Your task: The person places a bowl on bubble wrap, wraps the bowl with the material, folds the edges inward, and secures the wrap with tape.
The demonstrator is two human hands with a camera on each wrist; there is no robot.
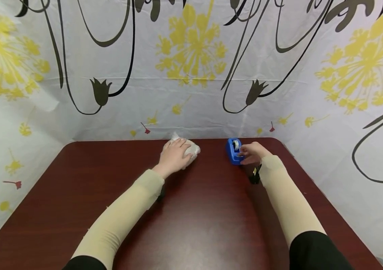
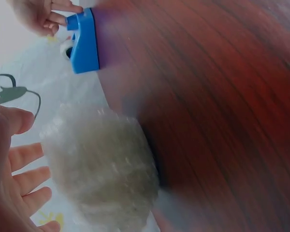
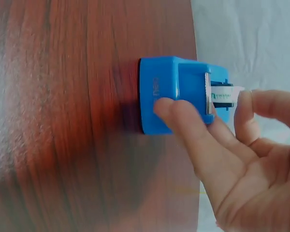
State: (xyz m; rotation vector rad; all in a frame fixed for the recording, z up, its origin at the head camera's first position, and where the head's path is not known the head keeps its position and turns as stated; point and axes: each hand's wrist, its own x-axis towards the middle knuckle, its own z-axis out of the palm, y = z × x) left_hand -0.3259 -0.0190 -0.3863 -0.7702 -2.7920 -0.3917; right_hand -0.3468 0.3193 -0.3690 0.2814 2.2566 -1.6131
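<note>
A clear bubble-wrapped bundle (image 1: 193, 149) lies near the table's far edge, left of a blue tape dispenser (image 1: 231, 152). My left hand (image 1: 175, 155) rests over the bundle with its fingers spread; the left wrist view shows the fingertips (image 2: 36, 198) along the side of the bubble wrap (image 2: 104, 169). My right hand (image 1: 254, 152) reaches to the right side of the dispenser. In the right wrist view, its thumb overlaps the front of the dispenser (image 3: 159, 72), and its bent index finger is beside the white tape roll (image 3: 223, 95). The fingers look loose, not closed round the dispenser.
Both things stand on a dark red wooden table (image 1: 198, 225). Behind its far edge hangs a white curtain (image 1: 191, 108) with yellow and dark flower prints, which also runs along both sides. A small black device (image 1: 255, 176) sits under the right wrist.
</note>
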